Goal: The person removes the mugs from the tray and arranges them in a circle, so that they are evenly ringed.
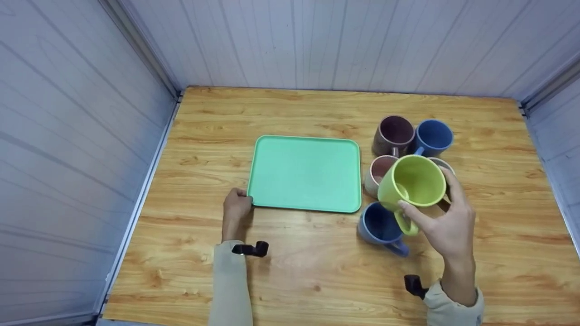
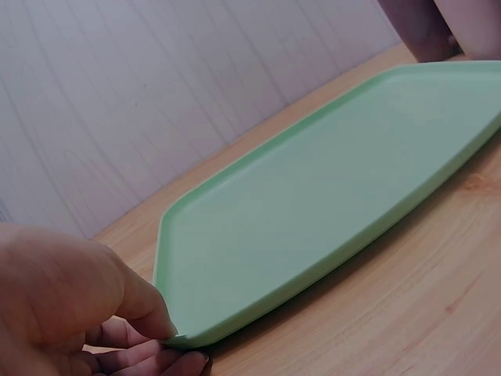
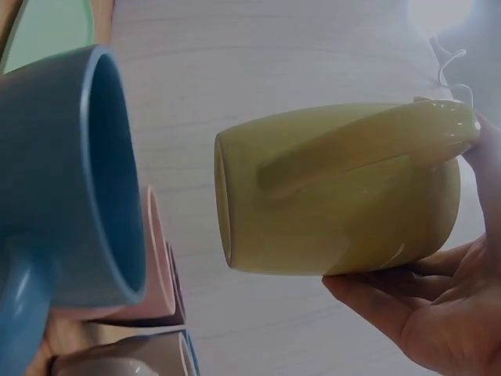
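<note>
My right hand (image 1: 453,224) grips a yellow-green mug (image 1: 419,181) near its rim, thumb by the handle, and holds it above the other mugs. In the right wrist view the mug (image 3: 337,192) is clear of everything but the hand (image 3: 454,313). At the near left corner of a green tray (image 1: 306,174), my left hand (image 1: 237,208) pinches the rim. The left wrist view shows the thumb on top of the tray (image 2: 313,204) and fingers beneath its edge. Nothing lies on the tray.
Right of the tray stand a dark purple mug (image 1: 385,142), a blue mug (image 1: 434,136), a pink mug (image 1: 375,176) and a nearer blue mug (image 1: 374,228). Another mug (image 1: 446,164) is mostly hidden behind the raised one. Pale walls (image 1: 317,45) enclose the wooden table (image 1: 312,271).
</note>
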A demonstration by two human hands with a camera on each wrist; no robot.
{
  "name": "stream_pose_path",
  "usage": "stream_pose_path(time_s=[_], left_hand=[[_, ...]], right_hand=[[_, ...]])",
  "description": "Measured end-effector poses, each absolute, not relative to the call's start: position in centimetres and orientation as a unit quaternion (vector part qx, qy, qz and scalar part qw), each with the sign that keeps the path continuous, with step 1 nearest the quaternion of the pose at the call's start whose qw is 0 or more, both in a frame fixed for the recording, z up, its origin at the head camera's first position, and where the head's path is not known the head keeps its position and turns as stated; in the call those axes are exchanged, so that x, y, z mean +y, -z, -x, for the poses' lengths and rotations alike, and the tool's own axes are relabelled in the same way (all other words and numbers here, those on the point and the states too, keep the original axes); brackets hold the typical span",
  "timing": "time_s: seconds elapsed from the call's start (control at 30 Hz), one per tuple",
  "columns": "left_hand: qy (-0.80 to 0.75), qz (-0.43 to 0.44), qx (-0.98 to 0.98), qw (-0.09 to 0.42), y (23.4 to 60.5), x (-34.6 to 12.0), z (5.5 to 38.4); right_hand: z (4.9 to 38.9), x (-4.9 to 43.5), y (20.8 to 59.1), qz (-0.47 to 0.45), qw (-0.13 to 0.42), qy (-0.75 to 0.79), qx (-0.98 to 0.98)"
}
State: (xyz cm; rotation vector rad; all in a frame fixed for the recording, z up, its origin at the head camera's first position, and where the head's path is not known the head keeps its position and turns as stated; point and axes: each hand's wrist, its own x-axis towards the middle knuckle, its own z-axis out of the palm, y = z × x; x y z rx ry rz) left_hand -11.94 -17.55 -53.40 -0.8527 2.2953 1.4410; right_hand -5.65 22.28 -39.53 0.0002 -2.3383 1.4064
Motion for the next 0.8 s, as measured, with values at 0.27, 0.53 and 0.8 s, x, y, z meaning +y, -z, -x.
stream_pose_path(time_s=[0.27,0.53,0.8], left_hand=[[-0.507,0.305,0.793,0.147,53.3,-17.5,12.0],[-0.505,0.305,0.793,0.148,53.3,-17.5,12.1],[-0.507,0.308,0.791,0.15,53.3,-17.5,12.2]], right_hand=[[4.4,24.0,41.0,0.032,0.216,-0.487,-0.846],[3.2,25.7,42.1,0.042,0.226,-0.49,-0.841],[2.1,27.1,43.3,0.071,0.23,-0.491,-0.837]])
